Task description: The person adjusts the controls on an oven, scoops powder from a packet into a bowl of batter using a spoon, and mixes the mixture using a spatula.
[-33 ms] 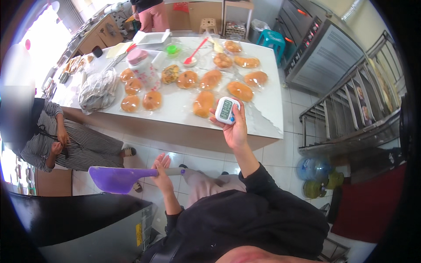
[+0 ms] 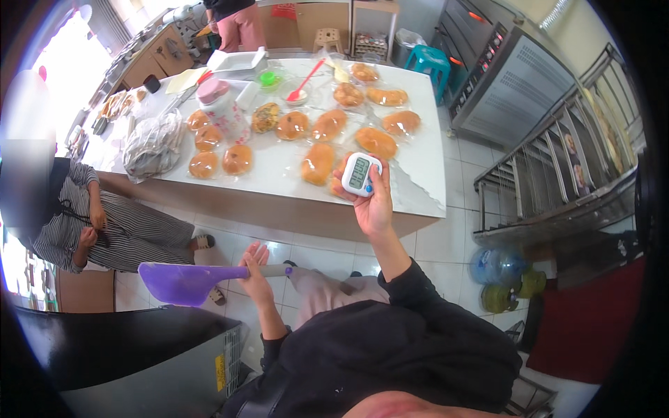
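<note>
My right hand grips a white digital kitchen timer, its grey display facing up, above the near edge of the table. In my left hand, lower and to the left, is a large purple spatula with a grey handle end. It lies level, with its broad blade pointing left, and a few of my fingers are stretched out past it. Close behind the timer on the white table are plastic-wrapped buns, among them a long bun and an oval bun.
A person in striped trousers stands at the left; another in pink trousers is at the back. A pink-lidded container and a red spoon lie among the buns. An oven and tray rack stand right.
The view has shifted slightly, so the table and buns sit a little farther left and up. Both hands keep hold of the timer and the spatula.
</note>
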`<state>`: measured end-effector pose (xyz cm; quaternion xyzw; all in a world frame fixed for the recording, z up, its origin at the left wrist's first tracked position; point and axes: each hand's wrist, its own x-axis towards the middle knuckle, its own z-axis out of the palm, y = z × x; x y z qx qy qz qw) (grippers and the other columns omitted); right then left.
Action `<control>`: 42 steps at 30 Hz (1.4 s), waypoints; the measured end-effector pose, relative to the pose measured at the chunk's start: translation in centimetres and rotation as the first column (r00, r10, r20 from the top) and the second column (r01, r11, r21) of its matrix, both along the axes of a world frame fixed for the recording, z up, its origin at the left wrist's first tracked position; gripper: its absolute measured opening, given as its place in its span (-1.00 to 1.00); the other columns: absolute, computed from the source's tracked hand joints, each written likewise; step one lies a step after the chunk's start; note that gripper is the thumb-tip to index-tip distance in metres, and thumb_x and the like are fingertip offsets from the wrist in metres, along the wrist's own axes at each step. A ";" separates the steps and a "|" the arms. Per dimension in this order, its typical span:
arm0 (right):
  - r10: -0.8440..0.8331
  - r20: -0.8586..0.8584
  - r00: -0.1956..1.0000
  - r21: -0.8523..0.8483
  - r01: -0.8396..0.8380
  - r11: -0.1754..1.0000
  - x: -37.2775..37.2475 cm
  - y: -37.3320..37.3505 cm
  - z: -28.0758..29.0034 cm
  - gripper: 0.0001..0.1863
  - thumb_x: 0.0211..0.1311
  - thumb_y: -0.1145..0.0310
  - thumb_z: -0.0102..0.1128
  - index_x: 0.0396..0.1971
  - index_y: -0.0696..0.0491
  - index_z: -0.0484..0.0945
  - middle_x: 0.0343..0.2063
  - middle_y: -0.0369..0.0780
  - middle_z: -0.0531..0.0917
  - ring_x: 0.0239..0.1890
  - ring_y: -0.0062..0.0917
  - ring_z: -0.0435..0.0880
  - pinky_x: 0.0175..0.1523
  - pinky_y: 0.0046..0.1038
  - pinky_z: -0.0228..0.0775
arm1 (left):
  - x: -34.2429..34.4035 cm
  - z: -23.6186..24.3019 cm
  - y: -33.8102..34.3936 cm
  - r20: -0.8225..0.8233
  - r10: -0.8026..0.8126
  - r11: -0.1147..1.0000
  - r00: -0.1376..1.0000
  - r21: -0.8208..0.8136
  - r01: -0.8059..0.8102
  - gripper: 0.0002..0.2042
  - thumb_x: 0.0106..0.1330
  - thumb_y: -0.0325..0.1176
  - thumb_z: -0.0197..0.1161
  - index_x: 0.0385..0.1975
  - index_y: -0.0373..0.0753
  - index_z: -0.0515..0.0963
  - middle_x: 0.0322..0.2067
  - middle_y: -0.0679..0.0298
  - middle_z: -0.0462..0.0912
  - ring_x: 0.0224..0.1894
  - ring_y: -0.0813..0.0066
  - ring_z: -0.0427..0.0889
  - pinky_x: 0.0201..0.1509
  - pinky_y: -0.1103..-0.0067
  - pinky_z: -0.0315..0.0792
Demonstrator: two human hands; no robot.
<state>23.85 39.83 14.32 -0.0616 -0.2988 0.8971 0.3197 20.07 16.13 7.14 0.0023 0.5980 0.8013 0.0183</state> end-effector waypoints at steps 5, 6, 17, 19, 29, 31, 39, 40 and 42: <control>-0.093 -0.073 0.993 0.019 0.095 0.995 4.4 2.3 1.0 -0.73 0.26 0.27 -0.28 -0.05 -0.06 0.12 -0.12 -0.04 0.39 -0.17 -0.14 0.49 -0.23 -0.26 0.51 | 2.0 1.3 2.8 -0.037 -0.040 0.999 0.999 -0.004 0.040 -0.65 0.30 -0.29 -0.15 -0.18 -0.53 0.31 -0.18 -0.02 0.42 -0.16 0.22 0.48 -0.06 0.49 0.40; -0.106 -0.085 0.991 0.020 0.108 0.994 5.0 2.7 1.0 -0.73 0.26 0.28 -0.28 -0.05 -0.06 0.12 -0.11 -0.04 0.38 -0.16 -0.13 0.49 -0.22 -0.26 0.51 | 2.0 1.4 3.2 -0.058 -0.055 0.998 0.997 -0.029 0.053 -0.65 0.30 -0.28 -0.15 -0.18 -0.53 0.31 -0.18 -0.01 0.42 -0.16 0.23 0.48 -0.07 0.49 0.41; -0.582 0.504 0.638 0.475 0.358 0.804 6.3 12.4 -12.7 -0.67 0.07 0.40 0.09 -0.14 -0.05 0.26 -0.33 -0.27 0.42 -0.32 -0.58 0.45 -0.34 -0.48 0.47 | 3.0 2.7 6.0 -0.069 -0.161 0.986 0.985 -0.064 0.157 -0.67 0.28 -0.27 -0.09 -0.19 -0.47 0.37 -0.21 0.05 0.47 -0.22 0.29 0.51 -0.13 0.51 0.43; -0.887 0.347 0.304 0.874 0.238 0.423 6.9 15.7 -18.3 -0.60 0.03 0.29 0.15 -0.14 0.05 0.28 -0.33 -0.22 0.46 -0.32 -0.50 0.47 -0.25 -0.46 0.38 | 2.3 3.8 7.6 -0.023 -0.213 0.975 0.977 -0.066 0.211 -0.69 0.27 -0.28 -0.07 -0.20 -0.45 0.39 -0.23 0.08 0.50 -0.25 0.34 0.53 -0.16 0.52 0.44; -0.994 0.034 0.101 0.941 -0.337 -0.002 2.5 12.3 -13.4 -0.41 0.01 -0.13 -0.04 -0.09 0.02 0.35 -0.19 -0.11 0.45 -0.17 -0.31 0.44 -0.13 -0.31 0.27 | 2.6 4.8 5.2 -0.061 0.014 0.987 0.998 0.160 -0.004 -0.75 0.24 -0.27 0.01 -0.26 -0.33 0.48 -0.24 0.20 0.53 -0.20 0.49 0.50 -0.06 0.56 0.36; -0.610 0.333 0.718 0.942 -0.231 0.243 0.2 8.5 -11.2 -0.44 0.00 -0.06 0.03 -0.13 0.09 0.34 -0.23 -0.13 0.45 -0.17 -0.36 0.44 -0.12 -0.35 0.27 | 4.7 6.1 6.1 -0.112 0.134 0.991 0.985 0.007 -0.134 -0.74 0.23 -0.23 0.01 -0.34 -0.31 0.51 -0.30 0.26 0.55 -0.20 0.52 0.49 -0.03 0.58 0.31; 0.689 0.454 -0.565 0.229 -0.673 -0.703 7.6 -13.6 -5.9 -0.64 0.08 0.27 0.08 -0.21 0.18 0.28 -0.58 -0.30 0.40 -0.62 -0.67 0.39 -0.54 -0.66 0.21 | 20.8 5.5 -0.3 -0.008 0.701 0.710 0.713 -0.094 -0.698 -0.70 0.22 -0.18 0.02 -0.23 -0.28 0.47 -0.21 0.26 0.51 -0.06 0.54 0.36 0.05 0.56 0.21; 0.632 0.426 -0.648 0.243 -0.590 -0.769 9.2 -15.4 -5.1 -0.68 0.09 0.30 0.07 -0.22 0.17 0.30 -0.61 -0.33 0.39 -0.65 -0.70 0.36 -0.56 -0.68 0.16 | 23.7 5.8 -1.6 0.026 0.699 0.714 0.715 -0.094 -0.694 -0.67 0.22 -0.21 0.03 -0.10 -0.27 0.38 -0.11 0.19 0.44 0.01 0.43 0.31 0.09 0.51 0.16; 0.551 0.404 -0.731 0.259 -0.486 -0.835 12.4 -19.0 -4.1 -0.71 0.09 0.32 0.06 -0.23 0.15 0.32 -0.64 -0.36 0.38 -0.67 -0.74 0.33 -0.59 -0.70 0.11 | 29.1 7.1 -3.3 -0.119 0.819 0.501 0.561 -0.328 -0.801 -0.62 0.18 -0.20 0.06 -0.04 -0.25 0.34 -0.07 0.16 0.41 0.01 0.38 0.33 0.08 0.49 0.19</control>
